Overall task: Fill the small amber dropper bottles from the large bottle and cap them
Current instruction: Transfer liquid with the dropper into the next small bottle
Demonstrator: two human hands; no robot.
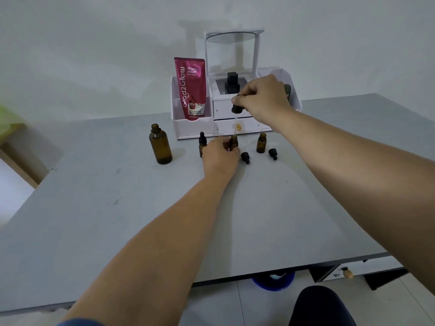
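My left hand [217, 152] grips a small open amber bottle [234, 142] standing on the grey table [141, 208]. Directly above it my right hand [263, 96] pinches the black top of a dropper [236, 108], whose glass tube points down at the bottle's mouth. The large amber bottle [160, 145] stands uncapped at the left. A capped small bottle [202, 140] is partly hidden behind my left hand. Another small open bottle [261, 143] stands to the right. Two loose black dropper caps [245, 157] [273, 153] lie on the table.
A white cosmetic organizer [221, 118] with drawers and a mirror frame stands at the back, holding a red serum tube [191, 88] and a black bottle [231, 83]. The table's front edge runs near my knee [320, 307]; a blue bucket [274, 281] sits beneath.
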